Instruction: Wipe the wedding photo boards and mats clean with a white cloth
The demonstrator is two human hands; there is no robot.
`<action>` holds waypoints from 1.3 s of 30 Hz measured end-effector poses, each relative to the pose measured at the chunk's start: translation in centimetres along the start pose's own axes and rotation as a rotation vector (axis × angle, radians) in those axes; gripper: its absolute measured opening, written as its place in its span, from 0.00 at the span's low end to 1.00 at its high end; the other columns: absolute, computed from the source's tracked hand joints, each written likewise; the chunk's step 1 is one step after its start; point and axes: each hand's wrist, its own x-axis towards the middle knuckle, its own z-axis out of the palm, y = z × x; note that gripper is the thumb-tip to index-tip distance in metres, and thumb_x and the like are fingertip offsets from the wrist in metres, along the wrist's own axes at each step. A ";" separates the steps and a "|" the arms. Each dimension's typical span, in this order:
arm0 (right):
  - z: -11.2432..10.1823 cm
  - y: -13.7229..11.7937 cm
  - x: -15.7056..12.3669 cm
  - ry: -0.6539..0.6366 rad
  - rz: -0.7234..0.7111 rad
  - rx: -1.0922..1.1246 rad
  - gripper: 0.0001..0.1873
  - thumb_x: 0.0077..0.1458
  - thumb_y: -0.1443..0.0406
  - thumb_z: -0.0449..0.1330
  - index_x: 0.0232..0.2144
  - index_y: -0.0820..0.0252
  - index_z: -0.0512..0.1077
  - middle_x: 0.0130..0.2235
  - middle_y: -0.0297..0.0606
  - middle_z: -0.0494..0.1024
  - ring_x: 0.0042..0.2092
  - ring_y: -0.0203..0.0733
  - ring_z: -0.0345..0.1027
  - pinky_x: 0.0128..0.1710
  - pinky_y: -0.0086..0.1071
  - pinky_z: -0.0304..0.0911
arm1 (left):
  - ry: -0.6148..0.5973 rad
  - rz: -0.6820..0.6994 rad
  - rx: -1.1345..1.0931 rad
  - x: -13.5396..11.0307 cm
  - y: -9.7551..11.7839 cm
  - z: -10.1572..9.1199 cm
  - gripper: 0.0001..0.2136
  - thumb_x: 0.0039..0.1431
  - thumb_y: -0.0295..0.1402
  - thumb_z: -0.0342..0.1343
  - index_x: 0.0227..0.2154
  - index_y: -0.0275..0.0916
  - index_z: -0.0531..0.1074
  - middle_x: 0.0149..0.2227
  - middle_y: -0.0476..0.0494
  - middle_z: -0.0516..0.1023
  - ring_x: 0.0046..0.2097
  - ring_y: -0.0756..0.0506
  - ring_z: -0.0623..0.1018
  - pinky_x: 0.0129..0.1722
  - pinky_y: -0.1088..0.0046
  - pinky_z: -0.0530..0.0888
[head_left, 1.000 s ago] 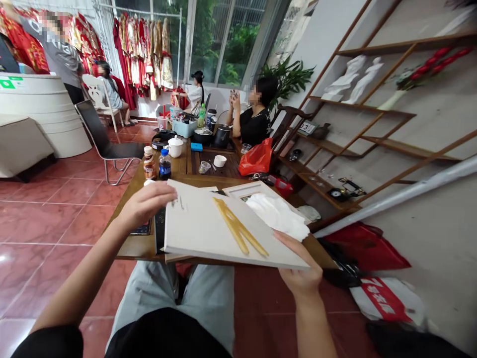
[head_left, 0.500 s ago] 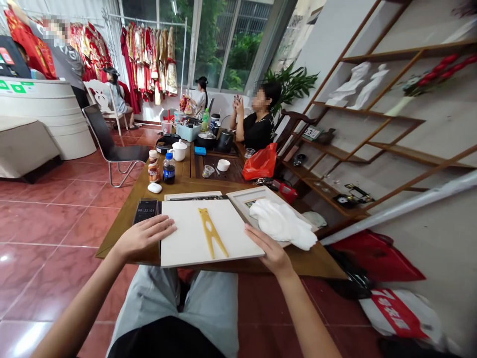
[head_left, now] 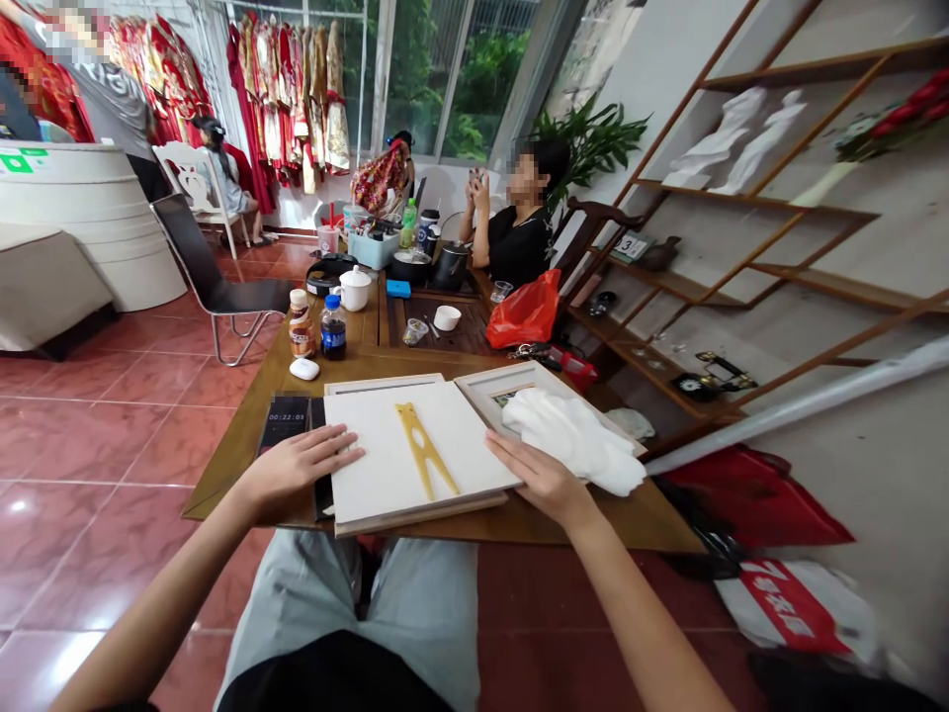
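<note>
Resting left hand and right hand on a white board.

A dark cola bottle and a white lidded pot stand on the wooden worktop, with a red plastic bag near a seated person in black. Red embroidered garments hang from a rail, and white figurines stand on wooden shelves.

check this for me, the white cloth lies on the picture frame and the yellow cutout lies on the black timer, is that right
Not quite: the yellow cutout lies on the white board, not on the black timer, as the head view shows. The rest stands: the white cloth lies on the picture frame.
</note>
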 end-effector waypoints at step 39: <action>-4.3 5.3 1.8 -0.373 0.865 -0.381 0.45 0.52 0.45 0.64 0.68 0.54 0.65 0.66 0.56 0.68 0.62 0.70 0.65 0.55 0.61 0.64 | -0.227 -0.462 -0.004 12.5 1.0 -1.4 0.24 0.75 0.36 0.42 0.70 0.38 0.59 0.71 0.31 0.62 0.70 0.34 0.66 0.66 0.52 0.66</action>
